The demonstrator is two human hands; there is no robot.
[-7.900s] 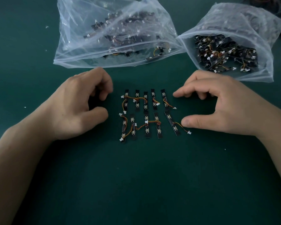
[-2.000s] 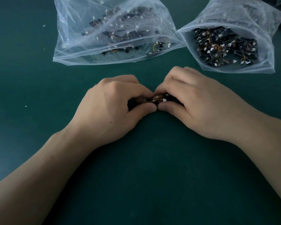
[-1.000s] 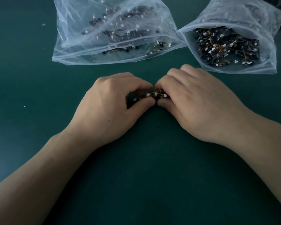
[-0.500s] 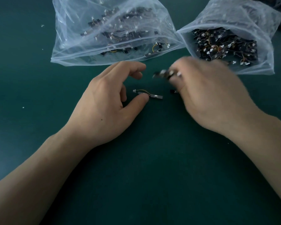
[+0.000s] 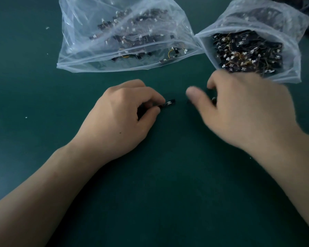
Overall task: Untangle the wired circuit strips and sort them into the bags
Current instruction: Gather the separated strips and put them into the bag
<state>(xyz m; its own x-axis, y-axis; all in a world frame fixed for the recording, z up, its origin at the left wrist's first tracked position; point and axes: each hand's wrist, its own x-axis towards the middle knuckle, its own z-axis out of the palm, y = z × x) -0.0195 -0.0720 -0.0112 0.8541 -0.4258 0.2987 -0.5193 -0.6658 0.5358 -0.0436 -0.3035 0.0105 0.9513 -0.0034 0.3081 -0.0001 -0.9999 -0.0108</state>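
Green matting covers the work surface, and our two hands sit apart on it with a stretch of mat between them. Our left hand pinches one short black strip between thumb and forefinger, low at the mat. The strip's free end, which carries a small white part, pokes out to the right.

Our right hand lies to the right, just near the mouth of the right bag. It is smeared with motion, thumb out to the left and fingers curled under, so we cannot tell whether it is clamped on anything. A small dark shape shows by the crook of the thumb but is too blurred to name.

At the far side, the left bag lies flat with a loose layer of strips inside. The right bag gapes toward us, packed with a dense heap of black strips and white plugs.

We judge the sorting well along, since both bags are stocked and only the pinched strip shows plainly on the mat. That strip has yet to go into a bag, and which one it belongs in we cannot tell. Nor can we tell whether more tangled strips wait out of view.
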